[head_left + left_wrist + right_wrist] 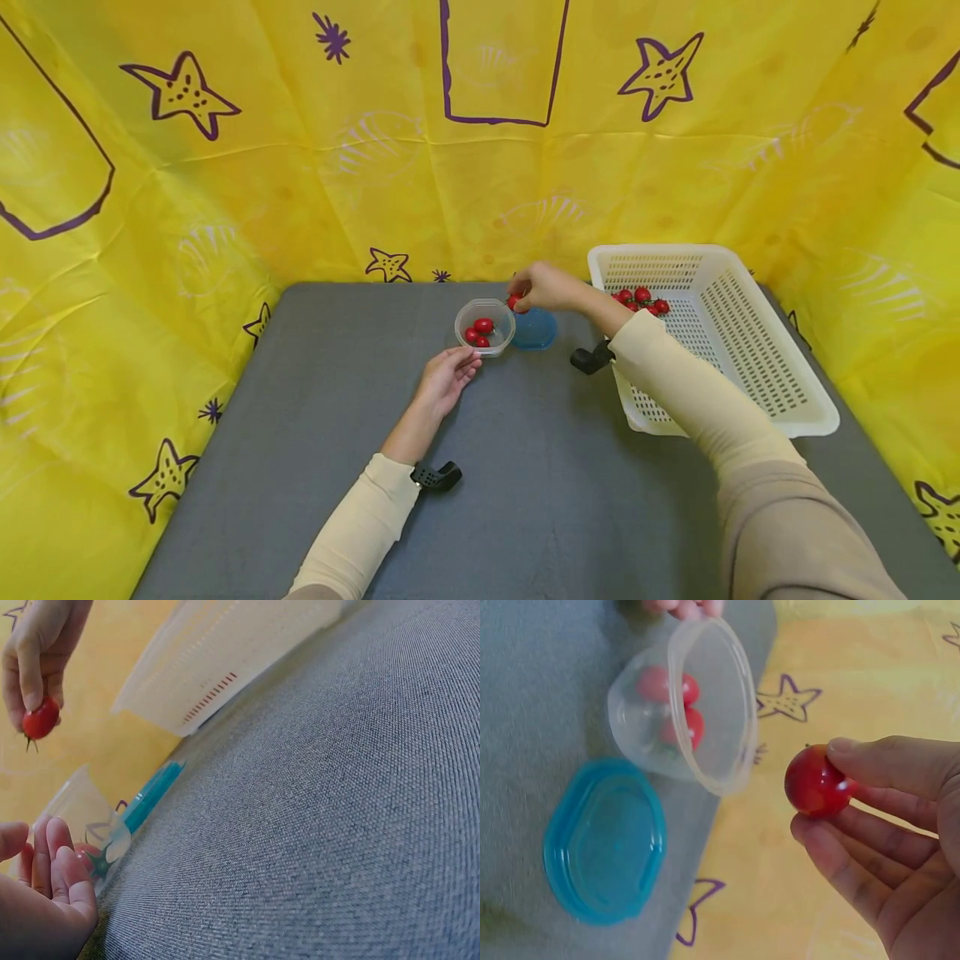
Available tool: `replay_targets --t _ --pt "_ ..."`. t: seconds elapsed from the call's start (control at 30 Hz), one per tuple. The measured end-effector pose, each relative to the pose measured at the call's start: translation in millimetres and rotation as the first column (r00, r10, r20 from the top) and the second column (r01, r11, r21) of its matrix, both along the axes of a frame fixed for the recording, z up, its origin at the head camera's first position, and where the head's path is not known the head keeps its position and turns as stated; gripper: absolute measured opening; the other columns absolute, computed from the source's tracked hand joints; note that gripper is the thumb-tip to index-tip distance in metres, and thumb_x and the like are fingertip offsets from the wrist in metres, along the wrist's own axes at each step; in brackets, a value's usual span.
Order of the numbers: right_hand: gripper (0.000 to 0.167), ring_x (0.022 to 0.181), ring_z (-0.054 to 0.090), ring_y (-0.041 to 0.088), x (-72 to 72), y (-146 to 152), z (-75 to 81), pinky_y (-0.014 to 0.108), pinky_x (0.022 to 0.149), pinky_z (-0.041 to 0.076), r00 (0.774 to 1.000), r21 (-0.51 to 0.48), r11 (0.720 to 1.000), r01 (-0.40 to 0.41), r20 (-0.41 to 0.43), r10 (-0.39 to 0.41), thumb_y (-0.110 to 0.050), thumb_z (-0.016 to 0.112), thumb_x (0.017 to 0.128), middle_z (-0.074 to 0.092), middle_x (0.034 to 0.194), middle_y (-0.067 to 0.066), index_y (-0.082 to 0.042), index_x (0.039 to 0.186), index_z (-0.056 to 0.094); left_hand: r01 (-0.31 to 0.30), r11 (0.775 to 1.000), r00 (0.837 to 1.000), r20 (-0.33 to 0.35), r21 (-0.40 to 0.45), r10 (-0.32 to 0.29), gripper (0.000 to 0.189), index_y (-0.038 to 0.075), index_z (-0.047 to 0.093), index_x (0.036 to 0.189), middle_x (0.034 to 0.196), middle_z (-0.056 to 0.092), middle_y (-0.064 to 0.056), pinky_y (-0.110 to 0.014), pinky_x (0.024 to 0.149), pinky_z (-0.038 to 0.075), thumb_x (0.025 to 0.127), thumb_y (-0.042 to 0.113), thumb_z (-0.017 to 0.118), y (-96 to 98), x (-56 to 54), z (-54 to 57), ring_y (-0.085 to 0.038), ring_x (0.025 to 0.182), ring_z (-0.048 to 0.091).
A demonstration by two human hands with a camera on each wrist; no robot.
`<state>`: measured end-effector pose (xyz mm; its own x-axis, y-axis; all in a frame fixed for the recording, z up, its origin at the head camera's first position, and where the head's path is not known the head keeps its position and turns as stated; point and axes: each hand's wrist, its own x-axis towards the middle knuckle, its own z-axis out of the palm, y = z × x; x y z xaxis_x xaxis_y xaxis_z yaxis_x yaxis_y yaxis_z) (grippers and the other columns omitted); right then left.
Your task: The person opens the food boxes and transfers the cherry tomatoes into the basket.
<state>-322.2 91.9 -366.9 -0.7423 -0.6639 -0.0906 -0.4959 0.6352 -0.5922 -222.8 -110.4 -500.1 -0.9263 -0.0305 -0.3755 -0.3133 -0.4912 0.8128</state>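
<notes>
A clear plastic container (506,337) stands on the grey table with several red cherry tomatoes (483,325) inside. My left hand (444,379) holds its near rim, thumb by the edge and fingers against the outer wall. Beyond the container's right side, my right hand (553,288) pinches one cherry tomato (816,781) between thumb and fingertips. In the left wrist view that tomato hangs above the container, its green stem end pointing down. A blue lid (536,331) lies on the table just right of the container, below the right hand.
A white perforated basket (772,367) stands on the right of the table, holding several more cherry tomatoes (642,295) at its far left. My right forearm reaches across the basket. A yellow patterned cloth (300,208) hangs along the table's back and sides.
</notes>
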Motion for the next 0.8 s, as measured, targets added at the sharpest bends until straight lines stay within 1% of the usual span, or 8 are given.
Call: replay_targets --t 0.07,0.17,0.3,0.5,0.67,0.7,0.8 --pt "0.026 0.089 0.069 0.028 -1.4 5 3.2 0.039 0.081 0.055 1.000 -0.016 1.000 0.007 -0.002 -0.007 -0.006 0.071 0.084 0.073 0.096 0.018 0.005 0.108 0.068 0.000 1.000 1.000 0.000 -0.003 0.000 0.011 0.011 0.060 0.088 0.072 0.069 0.004 -0.022 0.069 0.050 0.097 0.006 0.055 -0.5 0.2 -0.5 -0.008 0.067 0.065" --pt "0.027 0.092 0.069 0.030 -4.4 14 7.7 0.041 0.084 0.054 0.999 -0.014 0.999 0.036 -0.023 -0.036 -0.007 0.071 0.083 0.073 0.098 0.018 0.005 0.107 0.068 0.001 1.000 1.000 -0.001 -0.009 -0.001 0.010 0.010 0.060 0.089 0.073 0.069 0.004 -0.023 0.070 0.050 0.097 0.007 0.055 -1.1 0.6 -1.0 -0.008 0.068 0.065" --pt "0.029 0.095 0.068 0.030 -8.1 29 13.6 0.043 0.088 0.052 0.993 -0.015 0.993 0.113 -0.035 -0.113 -0.010 0.073 0.083 0.073 0.100 0.018 0.003 0.108 0.069 -0.001 1.000 1.000 0.003 -0.020 0.001 0.008 0.009 0.060 0.091 0.074 0.069 0.004 -0.022 0.071 0.050 0.097 0.008 0.055 -1.7 1.0 -1.1 -0.008 0.069 0.065" --pt "0.031 0.096 0.068 0.032 -13.4 53 17.1 0.045 0.087 0.052 0.976 -0.068 0.975 0.211 -0.032 -0.213 -0.013 0.075 0.083 0.073 0.103 0.020 0.003 0.109 0.069 -0.006 1.000 1.000 0.019 -0.021 0.006 0.005 0.008 0.059 0.093 0.075 0.070 0.003 -0.022 0.072 0.050 0.097 0.008 0.056 -2.3 1.0 -0.1 -0.008 0.069 0.065" --pt "0.032 0.100 0.066 0.033 -14.2 76 17.5 0.045 0.089 0.051 0.958 -0.076 0.956 0.284 -0.011 -0.285 -0.014 0.074 0.085 0.071 0.109 0.021 0.002 0.112 0.067 -0.003 1.000 1.000 0.019 -0.021 0.003 0.007 0.009 0.060 0.092 0.074 0.070 0.004 -0.022 0.071 0.050 0.097 0.008 0.056 -2.8 1.1 0.0 -0.008 0.069 0.065" --pt "0.032 0.100 0.066 0.033 -14.2 81 17.4 0.045 0.088 0.050 0.955 -0.075 0.953 0.295 -0.010 -0.296 -0.014 0.074 0.085 0.071 0.109 0.021 0.002 0.112 0.067 -0.002 1.000 1.000 0.017 -0.023 0.002 0.008 0.009 0.060 0.090 0.074 0.070 0.004 -0.022 0.071 0.050 0.097 0.007 0.055 -2.9 1.1 -0.1 -0.008 0.068 0.065" --pt "0.032 0.099 0.065 0.031 -14.9 96 15.5 0.038 0.083 0.050 0.946 -0.068 0.944 0.323 -0.014 -0.324 -0.015 0.073 0.086 0.070 0.110 0.021 0.002 0.113 0.067 -0.002 1.000 1.000 0.013 -0.020 0.002 0.013 0.011 0.061 0.086 0.073 0.070 0.004 -0.021 0.070 0.050 0.097 0.006 0.055 -2.6 1.2 -0.7 -0.007 0.067 0.065"
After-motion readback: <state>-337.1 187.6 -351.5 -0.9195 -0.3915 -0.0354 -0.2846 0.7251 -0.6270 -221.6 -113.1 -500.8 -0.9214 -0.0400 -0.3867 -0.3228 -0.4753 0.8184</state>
